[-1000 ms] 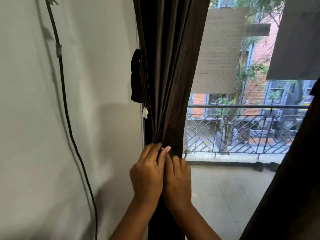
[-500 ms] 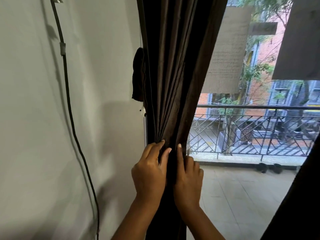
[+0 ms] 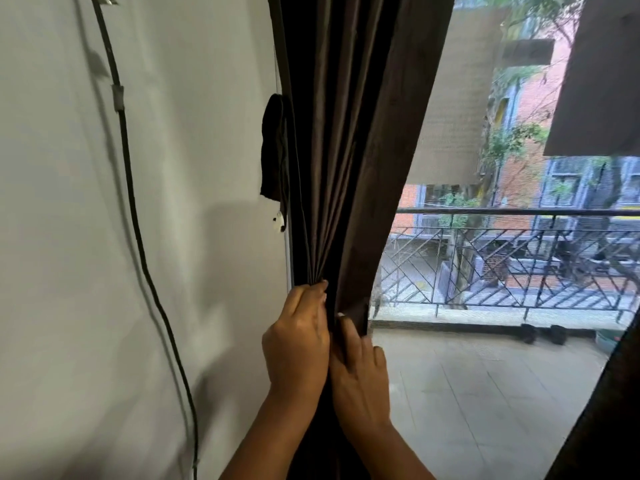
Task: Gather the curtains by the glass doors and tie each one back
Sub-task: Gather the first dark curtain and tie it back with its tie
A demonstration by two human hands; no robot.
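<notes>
At centre frame, the left hand [image 3: 296, 344] and right hand [image 3: 360, 370] pinch the dark curtain [image 3: 349, 150] into pleats. Bunching readies it for tying back.

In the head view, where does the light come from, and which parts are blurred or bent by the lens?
Head view: daylight enters through the glass door, so the brown curtain looks dark; soft shadows fall on the wall; the cable bows from wide-angle distortion; left hand and right hand are slightly soft.

Home: curtain [image 3: 346, 133], balcony railing [image 3: 519, 258]
</notes>
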